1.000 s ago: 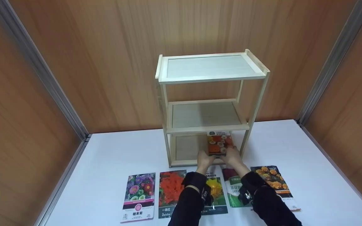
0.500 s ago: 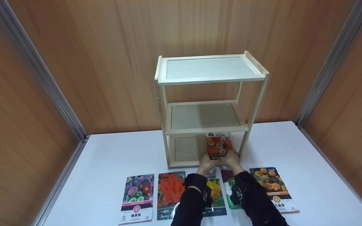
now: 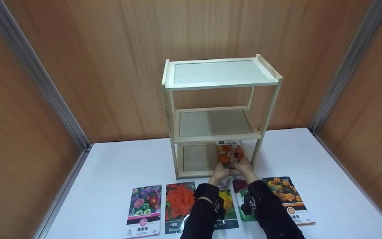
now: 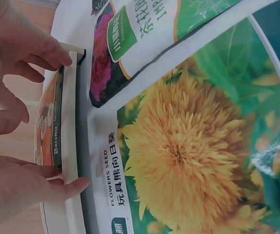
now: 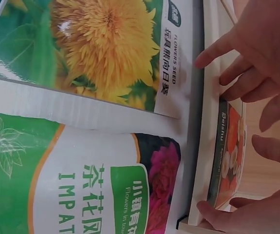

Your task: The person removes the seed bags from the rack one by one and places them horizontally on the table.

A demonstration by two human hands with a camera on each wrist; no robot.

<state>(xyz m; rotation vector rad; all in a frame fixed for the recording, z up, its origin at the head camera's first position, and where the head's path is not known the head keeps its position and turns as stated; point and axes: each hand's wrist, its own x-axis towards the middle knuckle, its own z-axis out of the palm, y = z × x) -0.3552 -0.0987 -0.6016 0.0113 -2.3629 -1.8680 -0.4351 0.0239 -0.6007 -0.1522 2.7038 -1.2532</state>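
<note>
On the bottom tier of a pale wooden three-tier shelf (image 3: 216, 136) lies a seed packet with orange and white flowers (image 3: 229, 152). My left hand (image 3: 221, 172) is at its near left corner; in the left wrist view the fingertips (image 4: 76, 186) touch the shelf's front rim and the packet edge. At the near right corner is my right hand (image 3: 244, 166), its fingers (image 5: 215, 214) fairly straight along the packet's side and the rim. Both thumbs hover over the packet, apart from it. Under the wrists lie a yellow-flower packet (image 4: 178, 151) and a green-and-white packet (image 5: 81, 185).
A purple-flower packet (image 3: 143, 212) and a red-flower packet (image 3: 179, 205) lie to the left on the white table (image 3: 121, 166). To the right is an orange-flower packet (image 3: 287, 196). Wood-look panels (image 3: 128, 83) enclose the table at back and sides.
The right forearm has shifted left, uncovering more of the orange-flower packet on the table. Both hands stay at the near corners of the packet on the shelf. The view has moved slightly.
</note>
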